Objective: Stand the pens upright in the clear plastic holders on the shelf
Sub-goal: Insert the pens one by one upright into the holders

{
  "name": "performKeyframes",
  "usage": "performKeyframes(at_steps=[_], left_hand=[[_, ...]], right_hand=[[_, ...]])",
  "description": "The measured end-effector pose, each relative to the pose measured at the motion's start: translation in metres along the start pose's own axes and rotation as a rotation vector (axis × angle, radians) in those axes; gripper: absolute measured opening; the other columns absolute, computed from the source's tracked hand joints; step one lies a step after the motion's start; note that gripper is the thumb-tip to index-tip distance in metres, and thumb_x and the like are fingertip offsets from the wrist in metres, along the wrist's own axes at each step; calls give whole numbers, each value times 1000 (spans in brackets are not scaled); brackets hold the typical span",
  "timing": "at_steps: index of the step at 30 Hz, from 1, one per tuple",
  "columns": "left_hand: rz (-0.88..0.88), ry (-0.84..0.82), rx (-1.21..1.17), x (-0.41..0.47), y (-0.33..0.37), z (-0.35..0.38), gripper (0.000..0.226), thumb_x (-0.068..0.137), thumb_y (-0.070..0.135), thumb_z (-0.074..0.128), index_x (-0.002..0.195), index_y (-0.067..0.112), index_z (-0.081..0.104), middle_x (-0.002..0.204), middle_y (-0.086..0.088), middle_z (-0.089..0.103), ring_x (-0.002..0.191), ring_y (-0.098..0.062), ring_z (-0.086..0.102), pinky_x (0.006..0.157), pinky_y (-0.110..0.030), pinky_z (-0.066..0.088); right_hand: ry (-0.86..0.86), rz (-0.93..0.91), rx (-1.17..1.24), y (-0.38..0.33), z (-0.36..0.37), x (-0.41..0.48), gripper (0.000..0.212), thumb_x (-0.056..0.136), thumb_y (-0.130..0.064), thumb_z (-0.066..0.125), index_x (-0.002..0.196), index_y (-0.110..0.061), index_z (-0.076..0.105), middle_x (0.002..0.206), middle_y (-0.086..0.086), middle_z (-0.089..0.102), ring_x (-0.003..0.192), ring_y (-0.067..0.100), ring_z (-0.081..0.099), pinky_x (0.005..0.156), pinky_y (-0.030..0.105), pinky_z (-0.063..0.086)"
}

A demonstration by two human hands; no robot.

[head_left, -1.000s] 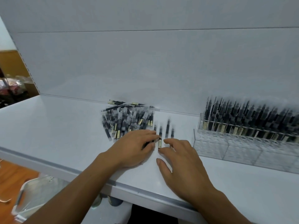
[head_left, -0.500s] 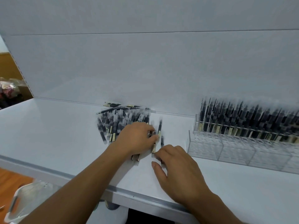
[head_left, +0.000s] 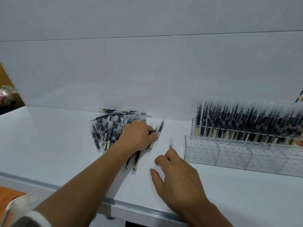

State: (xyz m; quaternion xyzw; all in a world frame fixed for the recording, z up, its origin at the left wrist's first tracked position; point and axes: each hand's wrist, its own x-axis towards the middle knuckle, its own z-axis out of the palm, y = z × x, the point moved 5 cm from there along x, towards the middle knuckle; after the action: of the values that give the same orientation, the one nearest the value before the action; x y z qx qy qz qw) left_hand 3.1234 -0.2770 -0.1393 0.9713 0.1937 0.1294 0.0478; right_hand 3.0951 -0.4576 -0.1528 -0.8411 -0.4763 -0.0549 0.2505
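Since half second ago, right hand (head_left: 177, 176) draws back from left hand (head_left: 138, 138), pinching one pen (head_left: 170, 145) in curled fingers. Left fingers pressed flat over loose pens (head_left: 106, 128). Holders (head_left: 237, 154) right of fingertips, clear rigid plastic, front sockets empty. Advice: keep slim smooth barrel vertical, tip up, before lowering.

No text can be read anywhere. The loose black pens with clear caps (head_left: 113, 128) on the white shelf (head_left: 49, 145) carry small cream labels, and so do those standing in the clear plastic holders (head_left: 237, 154). The print on all of them is too blurred and small to read.
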Motion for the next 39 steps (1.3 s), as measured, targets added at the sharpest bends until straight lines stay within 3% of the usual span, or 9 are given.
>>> performKeyframes(at_steps=[4,8,10,15,23,27,32,35,39], left_hand=[[-77,-25,-25,16,4,-2,44,92,53,49,78,21,75,70,0,66,71,-16,60,59,-26,45],[-150,-89,37,32,11,1,49,83,59,56,80,13,70,83,0,65,81,-20,64,73,-33,55],[-181,-158,88,40,14,3,48,83,57,58,76,10,63,84,-5,64,82,-23,64,70,-33,52],[-222,-327,78,51,18,2,35,86,40,59,65,14,51,67,1,56,61,-13,50,57,-26,40],[-186,-419,90,52,21,1,24,88,31,58,75,12,52,73,2,53,63,-11,49,54,-25,38],[-171,-407,122,51,22,3,28,90,25,55,66,14,44,67,1,49,59,-13,45,54,-24,37],[-205,-282,-187,47,11,-6,40,95,31,53,61,13,44,53,1,43,49,-13,40,48,-24,31],[-190,-142,-470,45,3,-24,34,96,38,53,71,15,50,60,-2,41,50,-13,35,48,-23,28],[-101,43,-681,44,16,-40,42,96,43,53,88,3,63,78,-1,57,67,-12,49,59,-22,38]], right_hand=[[-28,0,-1,1,2,0,28,98,-47,36,115,-32,52,109,-11,47,94,12,57,77,31,46],[-40,-11,60,2,1,1,22,98,-36,42,116,-31,53,109,-11,46,90,15,58,75,32,46],[-34,6,76,4,0,2,22,97,-33,43,118,-31,52,111,-11,43,88,16,57,74,31,43],[-16,67,2,7,0,1,24,97,-41,38,117,-30,47,110,-9,40,91,16,55,68,31,35],[-26,37,-3,8,1,1,20,94,-35,35,103,-28,51,90,-4,63,79,19,59,63,33,38],[51,59,106,11,-2,0,28,93,-33,38,117,-33,53,90,-7,68,80,14,60,68,31,41],[113,95,356,15,-14,-1,31,94,-33,46,124,-42,50,58,-15,51,67,8,54,67,23,45],[128,130,516,22,-23,-4,27,94,-32,52,115,-48,52,64,-14,59,65,5,58,65,18,46],[184,204,703,41,-44,-9,26,95,-31,57,104,-55,54,74,-17,70,66,1,63,69,19,51]])
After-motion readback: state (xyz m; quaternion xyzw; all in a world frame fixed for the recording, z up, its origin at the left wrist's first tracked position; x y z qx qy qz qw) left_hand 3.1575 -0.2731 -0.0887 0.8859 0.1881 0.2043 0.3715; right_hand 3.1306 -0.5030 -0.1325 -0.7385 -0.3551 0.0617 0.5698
